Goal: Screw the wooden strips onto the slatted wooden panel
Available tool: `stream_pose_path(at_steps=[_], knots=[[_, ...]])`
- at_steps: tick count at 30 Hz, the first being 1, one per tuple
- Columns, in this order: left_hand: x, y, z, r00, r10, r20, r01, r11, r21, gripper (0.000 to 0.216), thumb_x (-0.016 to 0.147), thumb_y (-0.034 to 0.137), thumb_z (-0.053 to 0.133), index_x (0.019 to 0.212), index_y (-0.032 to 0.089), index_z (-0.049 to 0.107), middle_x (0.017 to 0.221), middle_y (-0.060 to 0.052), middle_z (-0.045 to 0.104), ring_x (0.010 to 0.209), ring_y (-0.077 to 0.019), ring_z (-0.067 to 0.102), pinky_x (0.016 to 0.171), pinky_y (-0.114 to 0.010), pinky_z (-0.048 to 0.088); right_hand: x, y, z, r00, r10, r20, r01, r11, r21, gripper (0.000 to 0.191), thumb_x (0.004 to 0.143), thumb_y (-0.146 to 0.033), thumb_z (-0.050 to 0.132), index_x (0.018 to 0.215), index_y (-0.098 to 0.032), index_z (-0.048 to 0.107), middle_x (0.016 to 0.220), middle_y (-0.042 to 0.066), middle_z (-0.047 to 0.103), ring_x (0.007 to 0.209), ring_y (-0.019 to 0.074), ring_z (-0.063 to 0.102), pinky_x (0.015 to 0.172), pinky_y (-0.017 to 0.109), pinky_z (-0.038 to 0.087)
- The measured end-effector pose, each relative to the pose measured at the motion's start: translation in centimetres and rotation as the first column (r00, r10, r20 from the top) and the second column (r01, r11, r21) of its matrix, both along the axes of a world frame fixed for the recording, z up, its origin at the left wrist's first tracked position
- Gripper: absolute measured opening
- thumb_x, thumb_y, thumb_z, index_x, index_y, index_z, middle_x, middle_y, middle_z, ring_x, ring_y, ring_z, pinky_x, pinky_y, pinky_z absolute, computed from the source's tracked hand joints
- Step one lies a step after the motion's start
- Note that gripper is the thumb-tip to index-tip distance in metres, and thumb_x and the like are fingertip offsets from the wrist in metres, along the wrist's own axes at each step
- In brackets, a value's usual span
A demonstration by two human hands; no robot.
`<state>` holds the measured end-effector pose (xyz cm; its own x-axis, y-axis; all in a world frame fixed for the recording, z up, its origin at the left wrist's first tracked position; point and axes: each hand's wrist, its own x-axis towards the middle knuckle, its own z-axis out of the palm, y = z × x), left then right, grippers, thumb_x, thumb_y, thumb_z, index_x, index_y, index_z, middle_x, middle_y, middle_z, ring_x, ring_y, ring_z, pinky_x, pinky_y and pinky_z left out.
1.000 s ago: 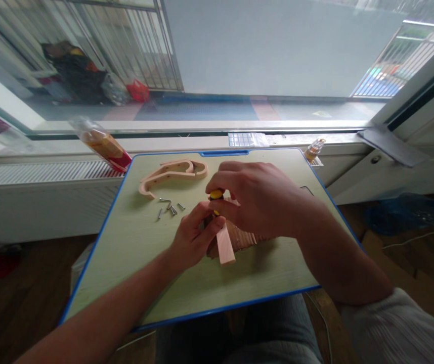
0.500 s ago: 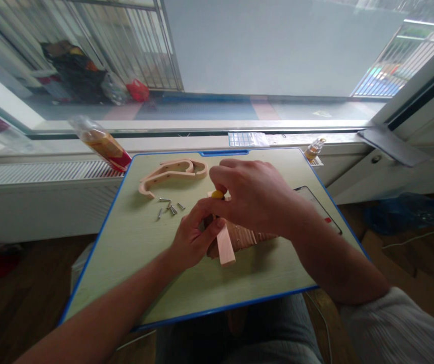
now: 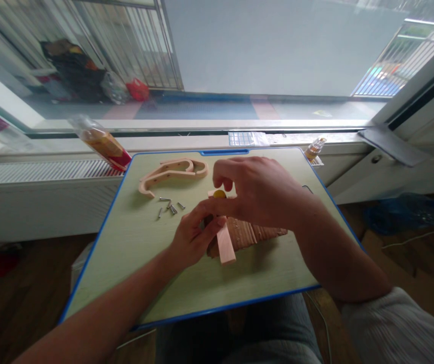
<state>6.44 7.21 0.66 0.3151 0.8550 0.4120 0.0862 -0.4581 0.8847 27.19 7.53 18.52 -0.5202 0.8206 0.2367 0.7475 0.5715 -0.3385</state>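
I take the yellow knob of the tool (image 3: 219,193) as my clock centre, with twelve towards the window. The wooden strip (image 3: 226,246) lies under both hands, its bare near end reaching out to six o'clock and a short piece of its far end peeping past the knob at eleven. My left hand (image 3: 194,235) sits at eight and grasps the strip, thumb pressed on its top face; from that hand, the strip's near end is at four. My right hand (image 3: 260,189) is at three, thumb against the knob and forefinger curled above it, just clear; I cannot tell whether its hidden fingers grip the tool. From this hand the strip's near end lies at seven. Ridged brown board (image 3: 247,232) lies beneath the strip, spreading towards four on the green table (image 3: 126,273). At nine, near the left hand, I see loose metal screws (image 3: 170,206); at ten, curved wooden parts (image 3: 179,174). The tool's lower end is hidden from me.
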Motion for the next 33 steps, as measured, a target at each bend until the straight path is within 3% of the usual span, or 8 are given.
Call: stream_pose_path(at_steps=[4,9,17,21,26,33], knots=[[0.1,-0.1,0.6,1.000,-0.024,0.003,0.023,1.000,0.004,0.023,0.105,0.044,0.072,0.113,0.023,0.073,0.083,0.000,0.064,0.073,-0.0152,0.055,0.068,-0.029,0.048,0.9,-0.4,0.9,0.990,0.143,-0.005,-0.142,0.986,-0.090,0.027,0.102,-0.038,0.064,0.116,-0.022,0.080,0.111,0.006,0.080,0.092,0.0191,0.065,0.079,0.035,0.036],[0.2,-0.2,0.9,0.999,-0.033,0.014,0.033,0.999,-0.022,0.024,0.106,0.045,0.071,0.116,0.024,0.072,0.083,0.000,0.063,0.073,-0.0158,0.055,0.067,-0.028,0.046,0.9,-0.5,1.2,0.990,0.140,0.032,-0.136,0.985,-0.104,0.025,0.101,-0.030,0.061,0.114,-0.022,0.080,0.110,0.006,0.080,0.092,0.0202,0.064,0.078,0.036,0.036],[0.1,-0.1,0.6,0.998,-0.057,0.005,0.058,0.997,-0.041,0.027,0.106,0.047,0.070,0.119,0.023,0.071,0.091,-0.002,0.069,0.079,-0.0170,0.059,0.073,-0.029,0.049,0.3,-0.4,0.6,0.998,0.052,0.033,-0.050,0.998,-0.042,0.023,0.099,-0.040,0.065,0.095,-0.020,0.075,0.092,0.004,0.074,0.077,0.0168,0.054,0.070,0.035,0.030],[0.1,-0.1,0.9,0.999,-0.041,-0.006,0.041,0.999,-0.005,0.027,0.106,0.048,0.070,0.113,0.023,0.071,0.084,0.000,0.066,0.075,-0.0158,0.057,0.069,-0.027,0.048,0.0,-0.4,0.4,0.998,0.029,0.046,-0.030,0.999,0.014,0.025,0.098,-0.043,0.065,0.087,-0.020,0.070,0.086,0.003,0.070,0.074,0.0161,0.049,0.067,0.035,0.027],[0.0,0.1,1.0,0.998,-0.004,-0.063,0.008,0.998,0.064,0.030,0.105,0.047,0.071,0.124,0.023,0.074,0.090,-0.001,0.070,0.077,-0.0164,0.059,0.071,-0.028,0.050,-0.4,-0.2,0.0,0.996,-0.014,0.090,0.009,0.999,0.049,0.029,0.098,-0.046,0.064,0.087,-0.021,0.073,0.082,0.004,0.069,0.072,0.0166,0.049,0.066,0.036,0.024],[-0.3,0.3,-0.1,0.996,0.022,-0.089,-0.016,0.998,0.065,0.026,0.103,0.043,0.074,0.117,0.022,0.077,0.089,-0.003,0.073,0.076,-0.0176,0.064,0.070,-0.030,0.054,-0.8,0.2,-0.3,0.992,-0.040,0.121,0.041,0.999,-0.009,0.039,0.101,-0.054,0.063,0.088,-0.022,0.080,0.077,0.005,0.069,0.071,0.0180,0.054,0.068,0.035,0.029]])
